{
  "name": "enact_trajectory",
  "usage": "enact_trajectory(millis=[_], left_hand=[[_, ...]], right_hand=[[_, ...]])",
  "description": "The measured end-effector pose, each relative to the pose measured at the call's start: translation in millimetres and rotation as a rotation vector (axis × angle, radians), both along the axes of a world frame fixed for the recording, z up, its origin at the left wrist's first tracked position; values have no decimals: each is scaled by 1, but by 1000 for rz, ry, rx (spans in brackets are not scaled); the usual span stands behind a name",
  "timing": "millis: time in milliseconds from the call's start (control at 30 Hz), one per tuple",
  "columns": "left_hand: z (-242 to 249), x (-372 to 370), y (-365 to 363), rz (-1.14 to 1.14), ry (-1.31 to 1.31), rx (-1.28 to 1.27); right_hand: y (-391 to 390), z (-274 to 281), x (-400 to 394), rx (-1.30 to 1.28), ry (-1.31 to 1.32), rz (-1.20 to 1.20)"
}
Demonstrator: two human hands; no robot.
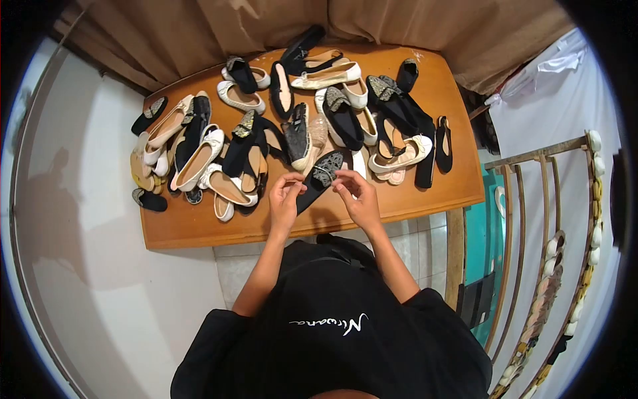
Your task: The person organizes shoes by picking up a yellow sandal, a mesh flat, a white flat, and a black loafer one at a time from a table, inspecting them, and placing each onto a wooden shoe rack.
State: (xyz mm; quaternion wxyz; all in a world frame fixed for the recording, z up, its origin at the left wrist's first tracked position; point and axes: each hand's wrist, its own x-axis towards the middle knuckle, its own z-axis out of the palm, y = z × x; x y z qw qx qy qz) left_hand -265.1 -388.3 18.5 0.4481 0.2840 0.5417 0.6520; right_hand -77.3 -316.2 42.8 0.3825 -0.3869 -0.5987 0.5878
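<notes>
A black flat shoe (315,189) with a glittery silver-grey toe lies at the table's front edge, its toe pointing away from me. My left hand (286,201) is on its left side, fingers curled and thumb and forefinger brought together. On the other side, close by the toe, my right hand (358,201) has its fingers bent into a similar pinch. A thin pale line crosses the toe between the two hands; I cannot tell what the fingertips hold. Just behind stand a black-lined white shoe (297,136) and a beige shoe (318,133).
Many black and white flats cover the wooden table (193,229), among them a white flat (201,159) at left and a black one (443,145) at right. A brown curtain (392,26) hangs behind. At right stands a wooden rack (545,193) with shoes on it.
</notes>
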Motion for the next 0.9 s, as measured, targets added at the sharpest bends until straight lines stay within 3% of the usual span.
enact_trajectory(millis=[367, 567, 633, 667, 733, 900], left_hand=[[-4, 65, 126, -233, -46, -22], [-63, 63, 174, -121, 195, -225], [-62, 64, 184, 1, 30, -388], [-61, 60, 183, -51, -4, -489], [-64, 60, 186, -35, -83, -518], [-68, 58, 187, -5, -219, -534]], right_hand=[[91, -17, 48, 29, 41, -120], [129, -21, 52, 41, -194, -165], [134, -23, 48, -17, -258, -103], [134, -30, 44, 97, -349, -76], [138, -34, 36, 235, -486, -3], [139, -46, 27, 208, -512, 89]])
